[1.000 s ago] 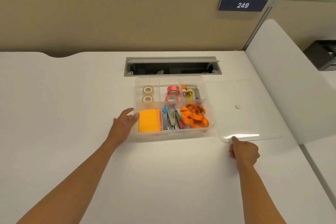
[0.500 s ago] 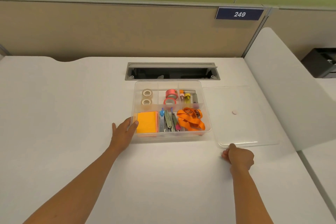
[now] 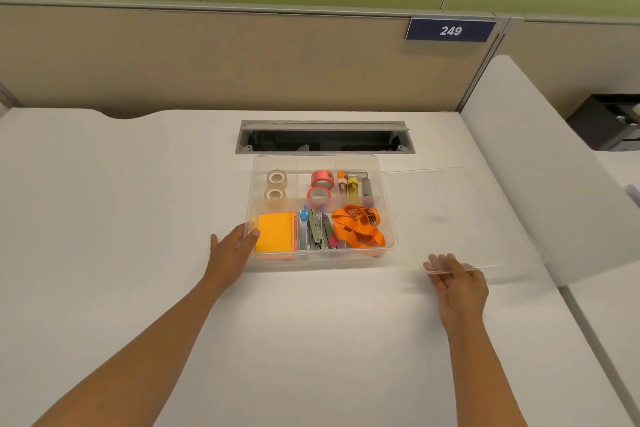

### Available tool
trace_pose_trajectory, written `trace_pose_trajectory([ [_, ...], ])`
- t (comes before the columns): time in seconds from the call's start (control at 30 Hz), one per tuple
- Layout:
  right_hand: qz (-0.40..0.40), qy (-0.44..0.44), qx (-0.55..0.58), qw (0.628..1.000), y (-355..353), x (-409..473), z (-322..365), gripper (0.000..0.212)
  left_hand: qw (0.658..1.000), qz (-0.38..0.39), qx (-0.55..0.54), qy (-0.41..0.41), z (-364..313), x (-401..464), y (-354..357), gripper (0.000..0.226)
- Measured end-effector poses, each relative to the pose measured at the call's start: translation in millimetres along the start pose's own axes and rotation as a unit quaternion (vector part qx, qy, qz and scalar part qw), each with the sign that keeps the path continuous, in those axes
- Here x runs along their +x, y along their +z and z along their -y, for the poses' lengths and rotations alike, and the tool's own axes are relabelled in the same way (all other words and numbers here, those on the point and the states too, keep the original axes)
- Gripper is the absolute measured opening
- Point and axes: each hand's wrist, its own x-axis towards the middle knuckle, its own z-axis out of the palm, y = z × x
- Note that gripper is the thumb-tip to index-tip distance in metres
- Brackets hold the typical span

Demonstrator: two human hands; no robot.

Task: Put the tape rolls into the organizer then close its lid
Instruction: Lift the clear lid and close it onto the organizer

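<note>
On the white desk (image 3: 138, 288), tape rolls (image 3: 276, 178) are stowed in the clear plastic organizer (image 3: 389, 218), steadied by the open left hand (image 3: 230, 251); its flat transparent lid (image 3: 460, 218), immediately rightward, is pinched at the near edge by the right hand (image 3: 457, 282).
</note>
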Motion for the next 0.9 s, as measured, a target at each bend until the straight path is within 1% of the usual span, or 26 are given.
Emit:
trace_pose_trajectory([
  [0.07, 0.019, -0.02, 0.002, 1.0, 6, -2, 6, 0.027, 1.0, 0.004, 0.004, 0.0, -3, -1, -2, 0.063],
  [0.13, 0.028, -0.048, -0.025, 0.998, 12, -4, 12, 0.032, 1.0, 0.008, 0.0, 0.004, -5, -3, -4, 0.066],
  [0.2, 0.035, -0.099, -0.067, 0.992, 16, -6, 15, 0.03, 1.0, 0.003, -0.015, 0.012, -5, -5, -7, 0.065],
  [0.27, 0.028, -0.176, -0.132, 0.975, 19, -9, 16, 0.028, 0.998, -0.018, -0.06, 0.007, -7, -6, -11, 0.067],
  [0.33, -0.001, -0.27, -0.231, 0.935, 24, -11, 20, 0.026, 0.993, -0.052, -0.109, -0.01, -11, -7, -15, 0.065],
  [0.4, -0.025, -0.352, -0.316, 0.881, 30, -12, 26, 0.025, 0.986, -0.086, -0.139, -0.015, -17, -8, -20, 0.063],
  [0.5, -0.03, -0.451, -0.353, 0.819, 40, -13, 35, 0.023, 0.975, -0.128, -0.182, -0.002, -30, -6, -29, 0.059],
  [0.6, 0.014, -0.536, -0.347, 0.769, 50, -15, 40, 0.019, 0.959, -0.146, -0.241, 0.026, -46, -3, -42, 0.057],
  [0.7, 0.085, -0.567, -0.342, 0.745, 56, -15, 36, 0.037, 0.935, -0.116, -0.335, 0.014, -64, -3, -61, 0.073],
  [0.77, 0.124, -0.56, -0.342, 0.745, 59, -16, 31, 0.044, 0.918, -0.067, -0.391, -0.017, -70, -3, -74, 0.09],
  [0.83, 0.165, -0.55, -0.336, 0.747, 61, -16, 26, 0.045, 0.889, -0.003, -0.455, -0.053, -68, -4, -84, 0.101],
  [0.9, 0.206, -0.558, -0.338, 0.729, 62, -15, 21, 0.038, 0.858, 0.048, -0.506, -0.074, -59, -6, -89, 0.105],
])
